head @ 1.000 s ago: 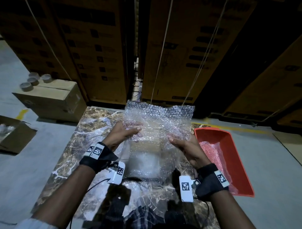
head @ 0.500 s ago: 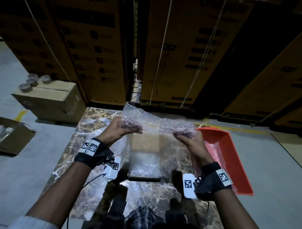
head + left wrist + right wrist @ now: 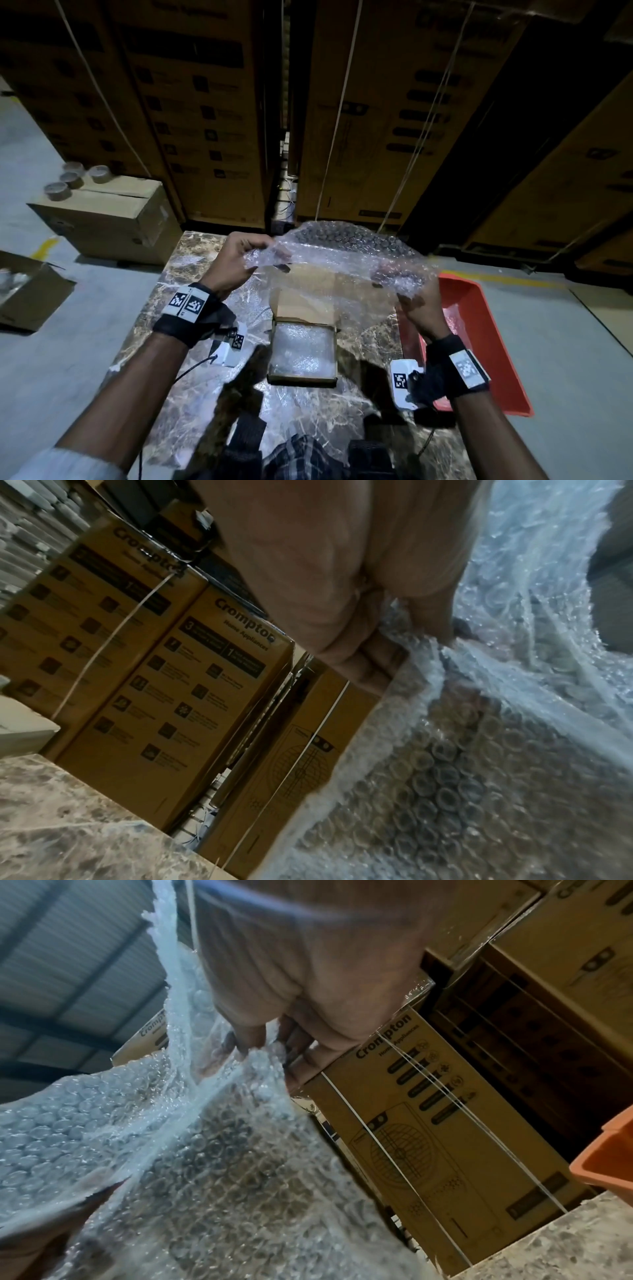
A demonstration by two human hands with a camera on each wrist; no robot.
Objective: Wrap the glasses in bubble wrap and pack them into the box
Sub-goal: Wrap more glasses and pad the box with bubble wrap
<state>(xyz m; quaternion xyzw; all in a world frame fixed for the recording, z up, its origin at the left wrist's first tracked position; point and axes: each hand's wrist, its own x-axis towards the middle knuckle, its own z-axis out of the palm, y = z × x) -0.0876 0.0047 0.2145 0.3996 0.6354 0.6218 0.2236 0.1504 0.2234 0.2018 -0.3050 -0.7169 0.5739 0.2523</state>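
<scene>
Bubble wrap (image 3: 342, 253) sheet held up in the air over the far half of the marble surface (image 3: 191, 404), stretched between both hands. Left hand (image 3: 233, 263) pinches its left end, right hand (image 3: 419, 301) pinches its right end. Box (image 3: 303, 346) sits open mid-surface below the sheet, more bubble wrap inside. Red tray (image 3: 486, 342) at the right edge of the surface.

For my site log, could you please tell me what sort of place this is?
Probably a warehouse or stockroom: tall stacks of strapped appliance cartons behind the marble table, a bare concrete floor, and tape rolls on a spare carton.
</scene>
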